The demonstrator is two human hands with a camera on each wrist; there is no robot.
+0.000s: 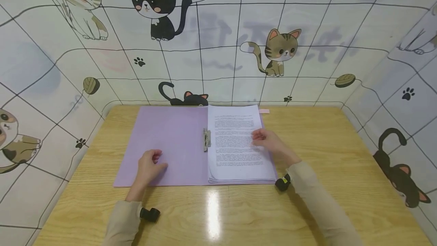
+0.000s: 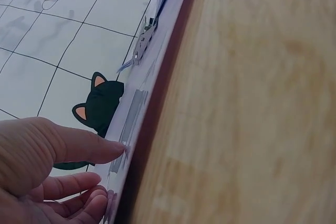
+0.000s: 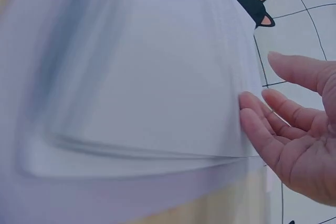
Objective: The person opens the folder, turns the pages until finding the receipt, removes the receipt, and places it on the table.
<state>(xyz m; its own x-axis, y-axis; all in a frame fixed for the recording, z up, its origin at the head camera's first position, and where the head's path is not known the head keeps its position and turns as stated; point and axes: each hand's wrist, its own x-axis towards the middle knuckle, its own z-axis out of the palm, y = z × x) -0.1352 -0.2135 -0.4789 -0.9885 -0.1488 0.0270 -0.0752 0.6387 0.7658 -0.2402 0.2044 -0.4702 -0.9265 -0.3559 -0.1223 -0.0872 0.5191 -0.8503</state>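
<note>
A purple folder (image 1: 170, 136) lies opened flat on the table. On its right half is a stack of printed sheets (image 1: 235, 143), next to a metal clip (image 1: 206, 139) near the fold. My left hand (image 1: 149, 168) is at the folder's left cover, fingers loosely bent and thumb apart; the left wrist view shows nothing between them. Near the right edge of the sheets is my right hand (image 1: 269, 142). In the right wrist view its fingers (image 3: 257, 135) meet the sheets' edge, while the thumb stands away from the paper. The lower corners of the sheets are slightly lifted.
The wooden table (image 1: 307, 132) extends around the folder. A pale pink tab (image 1: 264, 111) sticks out at the folder's upper right. Behind and at both sides stand walls (image 1: 218, 63) with cat drawings. Each wrist carries a small black camera (image 1: 150, 214).
</note>
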